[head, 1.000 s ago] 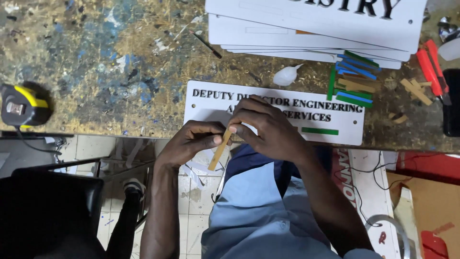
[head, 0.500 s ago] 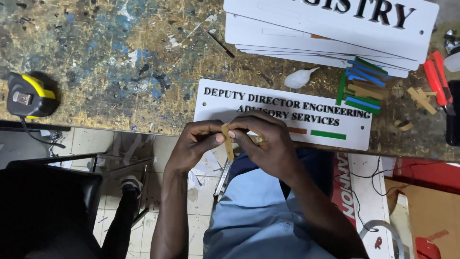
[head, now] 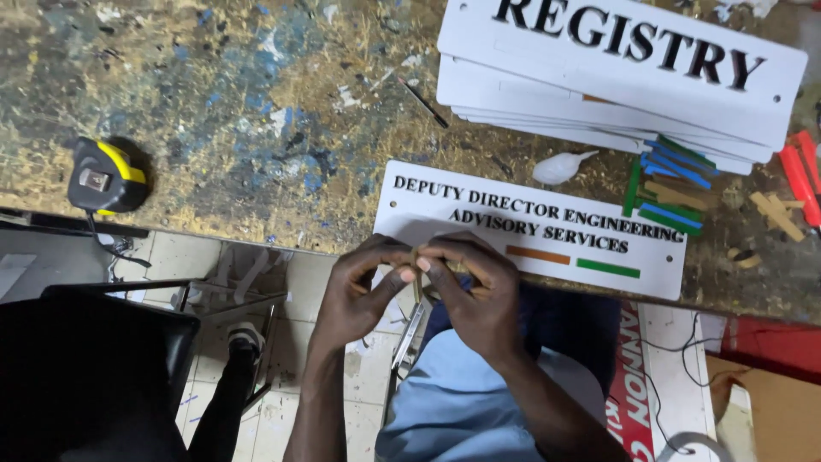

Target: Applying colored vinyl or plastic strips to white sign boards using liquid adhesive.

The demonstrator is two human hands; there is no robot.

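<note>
One camera sits on the person's head. It looks straight down, close above the hands [head: 423,295] and the worktop [head: 256,111] edge.

We see the left hand [head: 363,295] and right hand [head: 475,295] pinching a small tan strip [head: 416,272] together, just over the white sign [head: 530,224] at the paint-stained surface [head: 239,111] edge.

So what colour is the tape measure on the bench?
Black with a yellow top, the tape measure shows in the head view.

Paint-spattered workbench [head: 256,103] — yellow tape measure [head: 104,177], stacked white signs [head: 616,94], lettered white sign [head: 530,224], coloured strips [head: 671,190]
</note>
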